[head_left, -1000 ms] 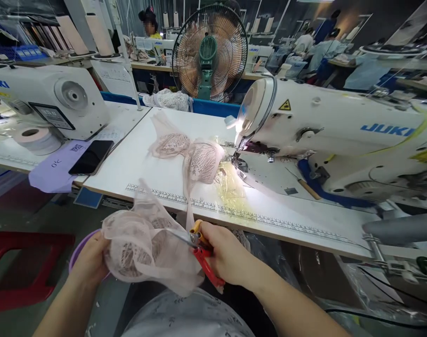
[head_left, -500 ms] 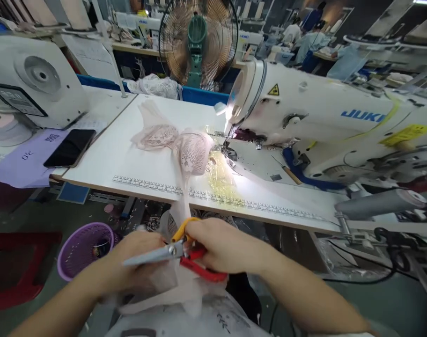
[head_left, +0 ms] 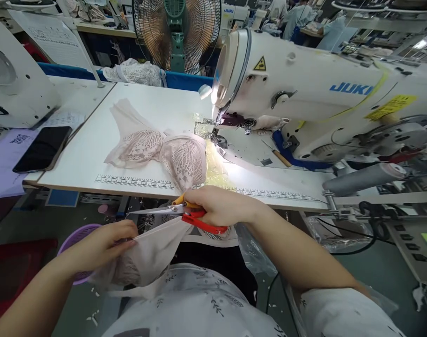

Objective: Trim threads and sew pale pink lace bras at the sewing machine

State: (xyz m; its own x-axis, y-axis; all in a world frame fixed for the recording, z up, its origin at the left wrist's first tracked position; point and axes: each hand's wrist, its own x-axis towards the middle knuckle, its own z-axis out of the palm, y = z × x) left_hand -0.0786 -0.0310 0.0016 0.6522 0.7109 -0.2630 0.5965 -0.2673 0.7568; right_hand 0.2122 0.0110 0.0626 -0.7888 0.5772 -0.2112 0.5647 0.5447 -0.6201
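My right hand [head_left: 220, 206] grips a pair of scissors [head_left: 185, 213] with one orange and one red handle, blades pointing left. Pinched in my left hand [head_left: 108, 243] is the edge of a pale pink bra [head_left: 153, 248], its fabric stretched over my lap toward the scissors. Part of it lies under my right hand, so I cannot tell where it ends. On the white table [head_left: 139, 103] lies another pale pink lace bra [head_left: 183, 157], cups up, its lower end reaching the table edge by my right hand.
A JUKI sewing machine [head_left: 298, 89] with its lamp lit stands right of the bra. A printed ruler [head_left: 139, 181] runs along the table's front. A black phone [head_left: 43, 149] lies at left. Below are a purple basket [head_left: 73, 238] and a red stool [head_left: 20, 252]. Behind stands a fan [head_left: 176, 37].
My left hand has moved left and down, drawing the bra fabric out taut. The scissors have risen slightly with my right hand. The camera view has shifted right and down.
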